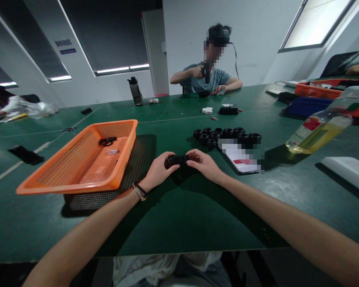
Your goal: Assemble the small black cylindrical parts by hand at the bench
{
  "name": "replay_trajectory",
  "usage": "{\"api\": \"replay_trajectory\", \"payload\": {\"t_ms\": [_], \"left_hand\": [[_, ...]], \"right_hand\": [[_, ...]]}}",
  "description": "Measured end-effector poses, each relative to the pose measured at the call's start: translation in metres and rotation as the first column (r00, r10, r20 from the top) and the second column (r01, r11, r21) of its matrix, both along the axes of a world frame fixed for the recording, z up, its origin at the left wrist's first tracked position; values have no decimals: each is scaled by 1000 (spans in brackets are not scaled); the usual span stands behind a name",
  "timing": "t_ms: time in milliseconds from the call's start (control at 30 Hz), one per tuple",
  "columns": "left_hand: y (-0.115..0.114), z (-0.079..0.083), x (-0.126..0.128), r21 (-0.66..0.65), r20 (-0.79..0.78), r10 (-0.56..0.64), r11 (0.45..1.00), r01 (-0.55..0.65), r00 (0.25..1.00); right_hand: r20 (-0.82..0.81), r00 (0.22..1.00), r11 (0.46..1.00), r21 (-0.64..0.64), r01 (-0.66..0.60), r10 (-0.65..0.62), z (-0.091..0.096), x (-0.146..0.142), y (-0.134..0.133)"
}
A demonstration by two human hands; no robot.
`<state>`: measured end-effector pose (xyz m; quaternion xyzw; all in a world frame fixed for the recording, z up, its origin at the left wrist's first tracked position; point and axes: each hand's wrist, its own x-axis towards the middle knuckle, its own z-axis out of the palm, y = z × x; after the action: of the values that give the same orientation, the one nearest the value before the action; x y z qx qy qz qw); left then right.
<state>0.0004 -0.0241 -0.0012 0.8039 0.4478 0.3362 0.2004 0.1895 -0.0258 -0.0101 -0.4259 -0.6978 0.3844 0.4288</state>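
Note:
Just above the green table [179, 227], a small black cylindrical part [179, 160] lies sideways between my two hands. My left hand [161, 169] has its fingers and thumb wrapped round the left end. At the other end, my right hand [204, 164] pinches the part between thumb and fingers. Its exact kind is too dark to make out. To the right and behind stands a cluster of black round parts [212, 135] with hollow tops. A phone [239, 157] with a lit, blurred screen lies beside my right hand.
An orange perforated basket [119, 175], with black rings [107, 141] inside, stands at left. A bottle of yellow liquid [314, 131] and a white box [350, 171] are at right. Across the table, a person [206, 75] holds a dark power tool [207, 71]. A dark drink bottle [134, 91] stands farther back.

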Motion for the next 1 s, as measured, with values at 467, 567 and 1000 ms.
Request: {"api": "replay_trajectory", "payload": {"t_ms": [467, 567, 1000], "left_hand": [[0, 0, -1, -15, -12, -64, 998, 64, 998], [0, 0, -1, -11, -16, -61, 998, 61, 998], [0, 1, -1, -100, 8, -67, 993, 67, 998]], "right_hand": [[29, 997, 997, 29, -65, 65, 2, -3, -6], [38, 998, 998, 28, -58, 56, 2, -4, -7], [37, 995, 996, 2, -91, 91, 0, -3, -6]]}}
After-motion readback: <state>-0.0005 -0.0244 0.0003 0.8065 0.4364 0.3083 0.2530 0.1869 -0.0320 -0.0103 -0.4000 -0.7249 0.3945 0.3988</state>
